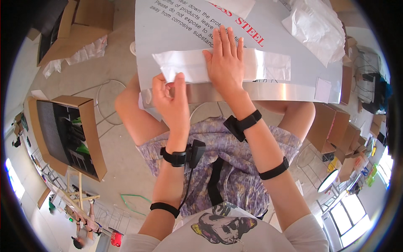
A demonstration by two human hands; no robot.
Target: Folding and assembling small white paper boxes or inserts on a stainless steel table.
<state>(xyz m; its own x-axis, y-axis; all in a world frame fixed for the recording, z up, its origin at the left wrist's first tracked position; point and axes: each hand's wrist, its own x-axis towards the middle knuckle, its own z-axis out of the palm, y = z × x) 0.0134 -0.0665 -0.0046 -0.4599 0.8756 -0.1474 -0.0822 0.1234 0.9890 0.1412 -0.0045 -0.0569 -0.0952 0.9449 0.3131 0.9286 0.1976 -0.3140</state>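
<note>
A long, flat strip of white, shiny plastic, looking like a plastic bag [273,66], lies across the near part of a metal tabletop [155,35] covered in grey printed film. My right hand [226,69] rests flat on the middle of the bag, fingers stretched out and pointing away from me. At the bag's near edge, left of that, my left hand [173,98] is closed, with thumb and curled fingers gripping the plastic. The bag's left end is creased and slightly raised. Both wrists wear black straps with small black devices.
Crumpled white plastic [315,31] lies at the tabletop's far right, and a small pale card [323,89] sits by its near right corner. An open cardboard box [90,138] with black and green items stands on the left. More boxes [329,126] are on the right.
</note>
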